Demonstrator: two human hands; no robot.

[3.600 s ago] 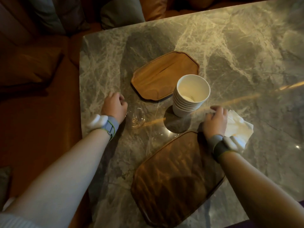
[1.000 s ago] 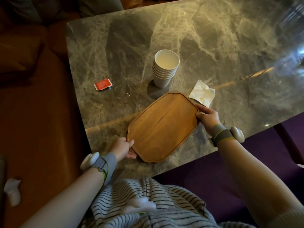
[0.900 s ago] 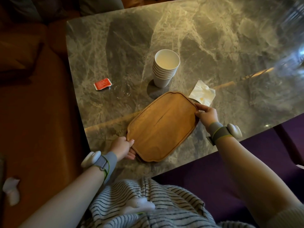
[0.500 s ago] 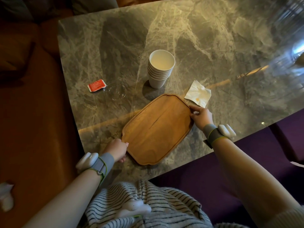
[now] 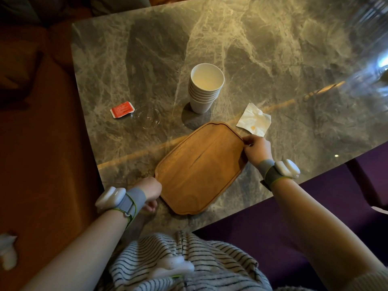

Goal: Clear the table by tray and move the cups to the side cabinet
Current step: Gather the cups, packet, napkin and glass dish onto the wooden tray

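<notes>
A wooden tray [image 5: 200,168] is gripped at opposite ends by the left hand [image 5: 149,189] and right hand [image 5: 256,150], probably to keep it level. Just beyond the grip, stacked cups [image 5: 205,87] await loading on the table [image 5: 273,49].

I see a grey-veined marble desk [image 5: 262,49] carrying five things. A wooden tray [image 5: 199,169] lies flat near its close edge, my left grip [image 5: 150,189] at one short end and my right grip [image 5: 255,149] at the other. Just beyond the right grip lies a stained white napkin [image 5: 253,120]. Farther out between the grips stands a stack of white cups [image 5: 205,87]. Beyond the left grip sit a clear glass dish [image 5: 147,118] and, beside it, a red packet [image 5: 122,109].
</notes>
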